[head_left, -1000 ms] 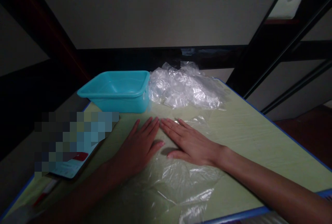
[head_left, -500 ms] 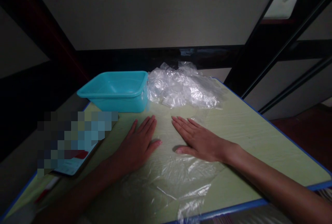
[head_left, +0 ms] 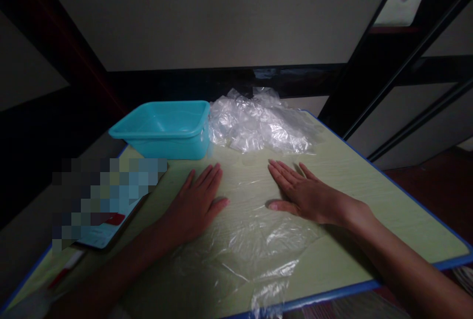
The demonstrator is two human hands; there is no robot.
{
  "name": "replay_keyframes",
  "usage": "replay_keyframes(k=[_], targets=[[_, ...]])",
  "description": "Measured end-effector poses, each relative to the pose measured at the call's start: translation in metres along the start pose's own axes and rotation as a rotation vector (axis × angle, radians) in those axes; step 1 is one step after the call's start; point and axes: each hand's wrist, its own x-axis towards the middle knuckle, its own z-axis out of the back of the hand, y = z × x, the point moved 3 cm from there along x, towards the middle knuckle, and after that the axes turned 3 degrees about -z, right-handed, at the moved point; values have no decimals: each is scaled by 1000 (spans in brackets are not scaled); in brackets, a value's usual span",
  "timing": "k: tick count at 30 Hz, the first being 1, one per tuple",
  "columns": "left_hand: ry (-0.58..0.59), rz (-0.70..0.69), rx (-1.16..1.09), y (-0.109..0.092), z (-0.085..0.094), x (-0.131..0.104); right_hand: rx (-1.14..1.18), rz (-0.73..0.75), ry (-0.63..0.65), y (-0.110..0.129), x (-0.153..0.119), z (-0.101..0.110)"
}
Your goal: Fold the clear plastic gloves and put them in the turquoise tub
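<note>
A thin clear plastic sheet (head_left: 254,245) lies over the middle of the table, wrinkled toward the front edge, where part of it reaches the blue rim. On its left side my left hand (head_left: 197,203) rests palm down, fingers stretched out and thumb apart. My right hand (head_left: 301,191) is also palm down, on the right side of the sheet, its fingers extended and holding nothing. Behind the hands sits a crumpled pile of clear plastic (head_left: 258,122). The sheet's exact outline is hard to make out.
A turquoise basin (head_left: 168,146) stands at the back left, beside the pile. A flat item, mostly blurred out, (head_left: 99,235) lies at the left, with a red and white pen-like object (head_left: 68,267) near it. The pale green table (head_left: 399,230) has a blue edge; a wall rises behind.
My right hand has slid to the right, away from my left hand, and its fingers have spread a little. My left hand has stayed in place.
</note>
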Motion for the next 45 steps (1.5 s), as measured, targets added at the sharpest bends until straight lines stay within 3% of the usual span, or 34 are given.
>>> replay_keyframes(k=[7, 12, 16, 19, 25, 30, 38, 45], targets=[[17, 25, -21, 1, -3, 0, -50, -89, -22, -4, 0, 0], [-105, 96, -102, 12, -1, -4, -85, -106, 10, -17, 2, 0], [-167, 70, -65, 15, 1, -11, -47, -71, -80, -19, 4, 7], [-182, -18, -44, 7, 0, -16, -12, 42, -154, -1, 6, 13], [-151, -120, -80, -15, -5, -25, 82, 380, -106, 54, 7, 7], [-107, -147, -106, -20, -5, -24, 145, 487, -95, 74, 6, -3], [-151, -157, -67, -19, -10, -23, 140, 425, -3, 73, 7, -8], [-103, -144, -51, -19, -8, -23, 97, 345, 64, 60, 2, -5]])
